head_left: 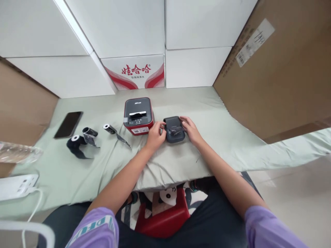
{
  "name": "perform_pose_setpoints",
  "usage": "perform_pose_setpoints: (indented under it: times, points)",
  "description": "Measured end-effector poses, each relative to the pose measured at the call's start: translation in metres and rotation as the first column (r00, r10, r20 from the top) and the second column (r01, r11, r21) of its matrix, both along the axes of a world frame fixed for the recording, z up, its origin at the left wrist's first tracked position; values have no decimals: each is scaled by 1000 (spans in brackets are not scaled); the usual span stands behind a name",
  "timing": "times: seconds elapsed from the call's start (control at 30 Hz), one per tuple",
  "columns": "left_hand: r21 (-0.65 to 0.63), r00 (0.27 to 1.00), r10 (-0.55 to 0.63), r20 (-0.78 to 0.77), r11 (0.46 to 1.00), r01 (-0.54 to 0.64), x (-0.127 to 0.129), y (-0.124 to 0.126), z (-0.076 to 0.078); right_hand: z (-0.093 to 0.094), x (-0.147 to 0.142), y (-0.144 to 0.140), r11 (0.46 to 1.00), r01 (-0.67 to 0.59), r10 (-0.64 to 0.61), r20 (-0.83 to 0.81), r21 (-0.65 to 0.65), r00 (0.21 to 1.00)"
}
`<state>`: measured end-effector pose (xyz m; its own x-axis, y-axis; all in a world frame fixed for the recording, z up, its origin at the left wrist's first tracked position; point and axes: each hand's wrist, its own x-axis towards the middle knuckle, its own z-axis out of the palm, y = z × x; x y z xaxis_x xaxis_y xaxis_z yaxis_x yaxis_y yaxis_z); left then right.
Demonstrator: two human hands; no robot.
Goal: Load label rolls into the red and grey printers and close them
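A small dark grey label printer (174, 129) lies on the pale green cloth (103, 162) in front of me. My left hand (156, 134) grips its left side, fingers curled against the edge. My right hand (190, 130) rests on its right side with fingers touching the top. Just left of it stands a red-and-black printer (138, 115) with a white label on its front.
Three black ribbon rolls (74, 142) (89, 132) (109, 128) with loose tails lie to the left, beside a black phone (68, 124). A white power strip (18, 186) and a plastic bottle (18, 151) sit at the far left. White and cardboard boxes (279, 69) wall the back and right.
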<state>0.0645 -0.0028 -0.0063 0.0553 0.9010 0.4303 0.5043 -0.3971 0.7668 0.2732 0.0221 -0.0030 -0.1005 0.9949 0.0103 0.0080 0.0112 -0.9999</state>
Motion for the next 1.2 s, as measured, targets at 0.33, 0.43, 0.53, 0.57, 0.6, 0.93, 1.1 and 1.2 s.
perform_pose_setpoints:
  times: [0.33,0.43,0.53,0.57,0.6,0.93,1.1,1.2]
  points:
    - [-82,995,-13,104,996,21,1,3,-5,13,-5,-1,991,127,-132,406,41,904]
    - [-51,1000,7,30,999,-6,0,3,-5,14,2,-3,993,61,-105,512,102,852]
    - [-10,998,32,-56,999,-32,-1,4,-4,15,10,-7,997,9,-54,567,82,822]
    - [-1,997,39,-70,999,-39,-1,4,-4,16,12,-8,999,-15,-16,570,50,821]
    - [4,996,46,-77,999,-46,-2,4,-4,16,14,-10,999,-40,24,567,17,824]
    - [-40,987,55,-151,997,-62,-4,5,-9,32,12,-19,988,-142,143,689,-59,711]
    - [-44,985,73,-158,996,-81,-5,5,-10,33,10,-19,990,-141,110,747,-22,655]
    - [-45,986,69,-152,996,-77,-5,5,-10,33,9,-20,991,-135,87,781,-3,618]
